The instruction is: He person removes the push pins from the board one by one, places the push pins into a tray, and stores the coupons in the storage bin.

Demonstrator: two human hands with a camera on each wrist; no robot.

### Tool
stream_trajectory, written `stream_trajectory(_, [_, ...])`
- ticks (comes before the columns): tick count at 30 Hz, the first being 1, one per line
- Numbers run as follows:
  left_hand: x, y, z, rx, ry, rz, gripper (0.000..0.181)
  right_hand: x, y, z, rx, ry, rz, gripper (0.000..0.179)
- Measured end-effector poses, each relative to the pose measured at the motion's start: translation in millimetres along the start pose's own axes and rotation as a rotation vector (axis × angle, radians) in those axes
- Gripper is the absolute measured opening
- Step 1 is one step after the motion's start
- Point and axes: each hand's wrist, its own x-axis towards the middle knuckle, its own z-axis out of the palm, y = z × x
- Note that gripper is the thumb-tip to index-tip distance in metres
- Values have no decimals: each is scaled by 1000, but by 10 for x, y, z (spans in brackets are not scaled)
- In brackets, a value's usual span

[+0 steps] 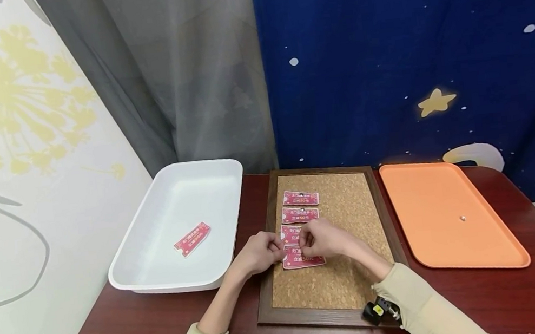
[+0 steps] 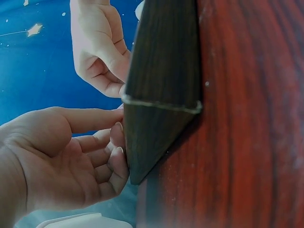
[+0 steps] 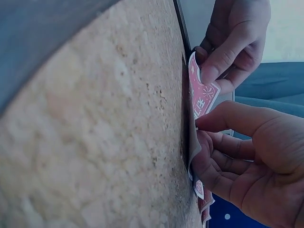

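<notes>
Left hand (image 1: 259, 252) pinches the left end of the lowest red oblong paper coupon (image 1: 303, 262); long axis runs rightward from that grip, beneath right hand (image 1: 325, 236), fingertips together (anything between them: indeterminable).

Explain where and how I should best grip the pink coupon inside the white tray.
Probably pinch the pink coupon by its near long edge, from above: it lies diagonally inside the white tray, whose raised walls would hinder a sideways approach.

Rough, grainy cork (image 1: 346, 218) in a wood-grained frame (image 1: 312, 316) — thin paper coupons (image 1: 299, 262) — smooth, plastic-looking orange tray (image 1: 439, 214).
</notes>
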Motion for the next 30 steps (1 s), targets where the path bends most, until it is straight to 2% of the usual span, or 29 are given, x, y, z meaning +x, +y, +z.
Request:
stream_trajectory(7, [-3,3,-19,-1,10,1,12,-14,56,-48,67,-3,-11,8])
stream_trajectory(16, [-32,31,-86,1,21,12,8,-94,77,-176,87,70,-48,5])
stream_trajectory(24, [-96,84,-215,0,57,58,6,-198,150,-291,116,154,-89,4])
stream_trajectory(30, [-131,82,-341,-38,87,62,4,-305,194,-387,160,196,-62,3])
